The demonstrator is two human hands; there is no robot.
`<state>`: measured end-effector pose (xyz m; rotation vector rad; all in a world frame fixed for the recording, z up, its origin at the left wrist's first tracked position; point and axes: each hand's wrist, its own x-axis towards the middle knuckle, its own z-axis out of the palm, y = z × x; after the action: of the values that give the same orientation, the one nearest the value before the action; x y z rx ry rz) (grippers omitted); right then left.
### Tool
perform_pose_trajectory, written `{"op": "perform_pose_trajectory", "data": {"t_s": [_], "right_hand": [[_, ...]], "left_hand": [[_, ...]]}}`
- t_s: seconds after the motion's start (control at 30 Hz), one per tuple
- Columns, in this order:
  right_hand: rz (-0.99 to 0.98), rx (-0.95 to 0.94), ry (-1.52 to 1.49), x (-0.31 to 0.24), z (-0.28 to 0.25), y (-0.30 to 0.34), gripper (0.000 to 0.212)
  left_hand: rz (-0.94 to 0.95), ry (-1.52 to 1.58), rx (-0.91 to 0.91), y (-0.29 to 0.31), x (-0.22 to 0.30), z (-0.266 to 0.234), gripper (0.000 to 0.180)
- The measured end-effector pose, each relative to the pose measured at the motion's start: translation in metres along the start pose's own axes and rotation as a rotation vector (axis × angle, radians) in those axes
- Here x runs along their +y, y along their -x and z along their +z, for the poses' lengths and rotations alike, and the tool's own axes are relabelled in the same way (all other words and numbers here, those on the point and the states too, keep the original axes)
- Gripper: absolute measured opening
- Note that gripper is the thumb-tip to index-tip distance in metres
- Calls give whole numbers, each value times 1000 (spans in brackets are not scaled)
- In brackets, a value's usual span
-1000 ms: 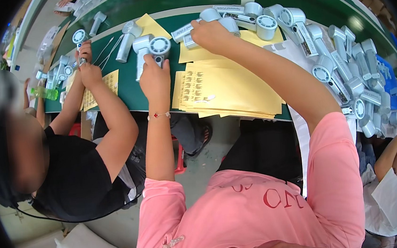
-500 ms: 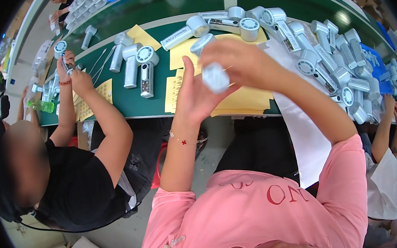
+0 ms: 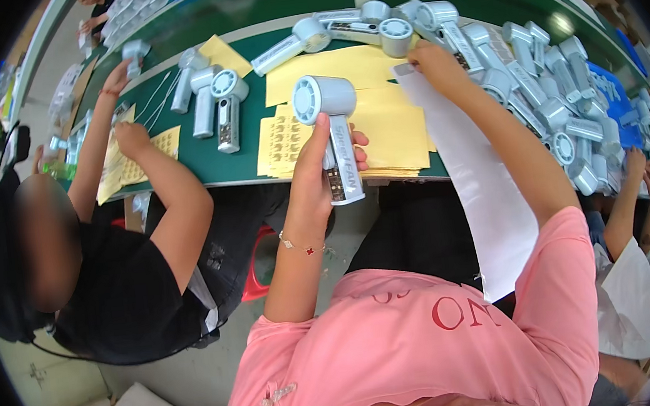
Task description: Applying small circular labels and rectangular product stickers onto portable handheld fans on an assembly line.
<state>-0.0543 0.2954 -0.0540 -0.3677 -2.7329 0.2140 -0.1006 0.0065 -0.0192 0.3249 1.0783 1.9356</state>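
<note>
A pale blue handheld fan (image 3: 337,97) stands nearly upright in my left hand (image 3: 310,165), the thumb along its front and fingertips showing round the handle's right side. Its round head is on top, and the lower handle has an open side where inner parts show. My right hand (image 3: 437,65) reaches to the top edge of a long white sheet (image 3: 469,175), beside another fan (image 3: 397,36). The right fingers are closed together; what they pinch, if anything, I cannot make out. The sheet drapes over the table's front edge.
Yellow sheets (image 3: 387,120) lie under and behind the held fan. Many fans (image 3: 539,91) are heaped at the right, beside a blue tray (image 3: 627,118). Several more (image 3: 228,107) stand left of centre. A co-worker (image 3: 128,297) at left holds a fan (image 3: 136,53).
The fan, blurred between my hands before, is now upright in my left hand. My right hand has moved off it, right and away, to the white sheet's top. The co-worker's fan has moved farther off.
</note>
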Motion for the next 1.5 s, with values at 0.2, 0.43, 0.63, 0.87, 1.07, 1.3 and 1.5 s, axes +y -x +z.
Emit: {"op": "perform_pose_trajectory", "data": {"t_s": [0.2, 0.43, 0.63, 0.87, 1.07, 1.3, 1.5], "right_hand": [[-76, -145, -23, -1, -20, -5, 5], [0, -336, -147, -9, -36, -11, 13], [-240, -104, -25, 3, -18, 4, 8], [-199, -105, 151, -14, -35, 3, 10], [110, -9, -202, -53, -89, 46, 15], [321, 42, -1143, -127, -137, 138, 15], [508, 133, -1427, -185, -110, 175, 11]], "left_hand": [[-12, 80, -42, 10, 7, -4, 48], [-9, 113, -83, 22, 10, -8, 50], [-29, 169, -83, 20, 9, -9, 54], [-48, 194, -31, 25, 10, -7, 56], [36, 127, -36, 32, 14, -7, 57], [-63, 549, -71, 15, 16, -11, 59], [-174, 776, -22, 8, 6, 5, 47]]}}
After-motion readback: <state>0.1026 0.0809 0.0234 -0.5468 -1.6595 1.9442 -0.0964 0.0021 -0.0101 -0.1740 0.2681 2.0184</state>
